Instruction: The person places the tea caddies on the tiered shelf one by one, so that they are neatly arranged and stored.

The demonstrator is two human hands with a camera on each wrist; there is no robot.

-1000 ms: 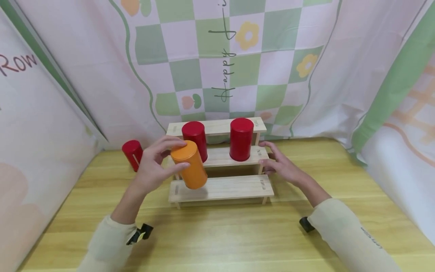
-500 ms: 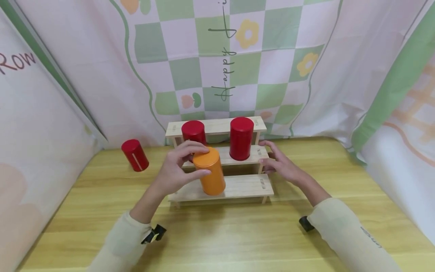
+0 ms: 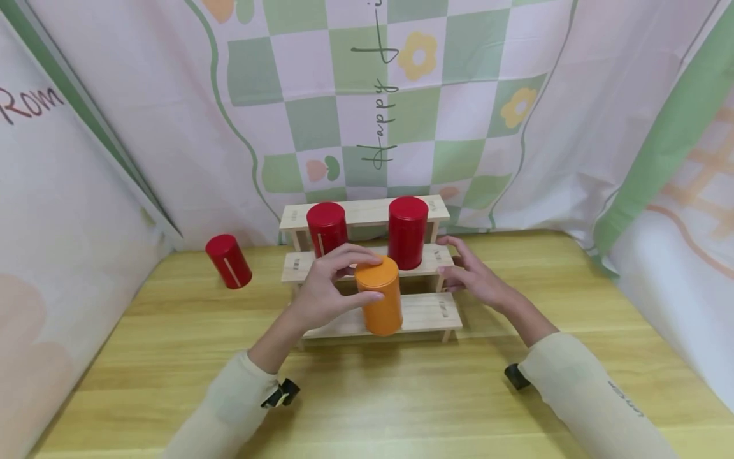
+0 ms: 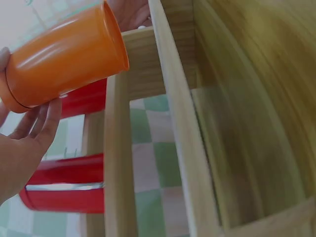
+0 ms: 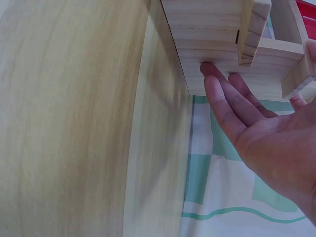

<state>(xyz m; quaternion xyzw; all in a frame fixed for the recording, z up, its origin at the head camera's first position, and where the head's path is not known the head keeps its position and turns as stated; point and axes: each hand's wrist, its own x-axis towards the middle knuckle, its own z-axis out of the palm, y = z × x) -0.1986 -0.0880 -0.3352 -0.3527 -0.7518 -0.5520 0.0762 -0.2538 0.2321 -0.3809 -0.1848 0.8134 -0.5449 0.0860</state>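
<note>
In the head view my left hand (image 3: 325, 290) holds an orange canister (image 3: 383, 306) between thumb and fingers near its lid. The canister leans slightly and hangs over the lowest board of a three-step wooden rack (image 3: 424, 310); the left wrist view shows space between its base and that board. Two red canisters, one at left (image 3: 327, 223) and one at right (image 3: 408, 236), stand on the middle step. The left one is partly covered by my left hand. At the rack's right end my right hand (image 3: 473, 277) rests with extended fingers (image 5: 224, 101) against the side panel.
A third red canister (image 3: 229, 261) stands on the wooden table (image 3: 367, 401), left of the rack. Behind the rack hangs a checkered cloth (image 3: 355, 95). Pale cloth walls close in the table's left and right sides.
My left hand has carried the orange canister rightward and a little nearer along the lowest board, and the canister has become more upright. The right hand has stayed at the rack's end.
</note>
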